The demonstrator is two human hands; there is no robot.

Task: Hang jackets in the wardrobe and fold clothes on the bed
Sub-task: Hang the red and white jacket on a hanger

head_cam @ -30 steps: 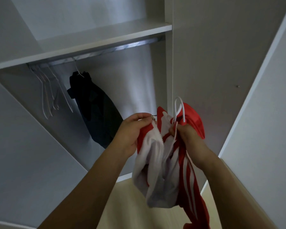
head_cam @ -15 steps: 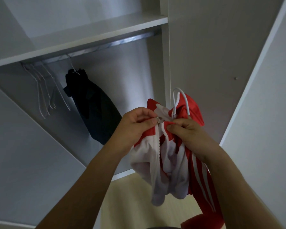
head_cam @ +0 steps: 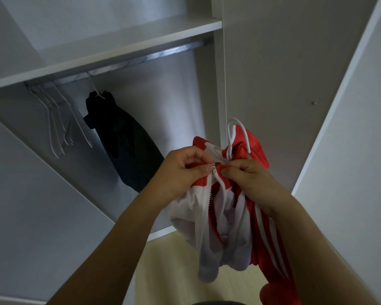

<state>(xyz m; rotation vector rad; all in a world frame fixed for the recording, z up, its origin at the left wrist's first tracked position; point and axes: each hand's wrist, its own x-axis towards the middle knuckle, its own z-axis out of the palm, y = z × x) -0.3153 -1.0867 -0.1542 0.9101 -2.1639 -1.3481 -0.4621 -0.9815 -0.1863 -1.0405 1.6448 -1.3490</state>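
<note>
The red-and-white jacket (head_cam: 227, 208) hangs bunched before the wardrobe (head_cam: 128, 38), its hanger hook (head_cam: 237, 137) at twelve o'clock. My left hand (head_cam: 183, 175) pinches the zipper pull (head_cam: 213, 167); my right hand (head_cam: 249, 177) grips the collar. A dark jacket (head_cam: 121, 137) hangs at ten o'clock.

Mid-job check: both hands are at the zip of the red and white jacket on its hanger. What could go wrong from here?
1. Neither the left hand nor the right hand visibly grips the white hanger; the red and white jacket may slide off it.
2. Loose fabric bunches by the zipper pull, so it could snag.
3. The dark jacket hangs slanted on the rail; crowding it could knock it down.
</note>
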